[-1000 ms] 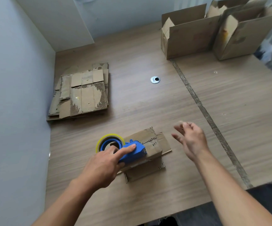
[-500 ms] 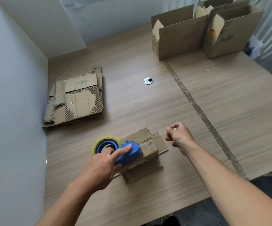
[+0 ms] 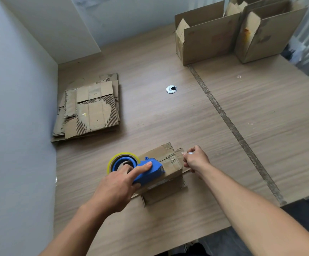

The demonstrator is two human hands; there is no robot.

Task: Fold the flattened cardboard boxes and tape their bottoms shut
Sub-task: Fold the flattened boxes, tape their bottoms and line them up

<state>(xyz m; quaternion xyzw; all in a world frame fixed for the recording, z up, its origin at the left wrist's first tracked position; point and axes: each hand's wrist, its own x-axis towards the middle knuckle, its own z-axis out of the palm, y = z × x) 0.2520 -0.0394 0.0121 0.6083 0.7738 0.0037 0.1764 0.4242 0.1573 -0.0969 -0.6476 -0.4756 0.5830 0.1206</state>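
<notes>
A small cardboard box [image 3: 168, 156] lies on the wooden table [image 3: 168, 117] near its front edge, with flaps spread flat around it. On top of the box rests a blue tape dispenser [image 3: 150, 173] carrying a yellow-edged tape roll [image 3: 111, 160]. My left hand [image 3: 116, 189] grips the dispenser, index finger stretched along its top. My right hand [image 3: 196, 160] has curled fingers that pinch the edge of the box's right flap. A stack of flattened cardboard boxes [image 3: 90, 108] lies at the left by the wall.
Two folded open boxes [image 3: 209, 39] [image 3: 266, 34] stand at the table's back right. A metal cable grommet [image 3: 171, 89] sits mid-table, and a dark seam strip [image 3: 233, 126] runs diagonally on the right. A wall [image 3: 17, 126] borders the left side.
My right hand, open in the air a second ago, curled its fingers and moved left onto the box's right flap. My left hand stayed on the dispenser.
</notes>
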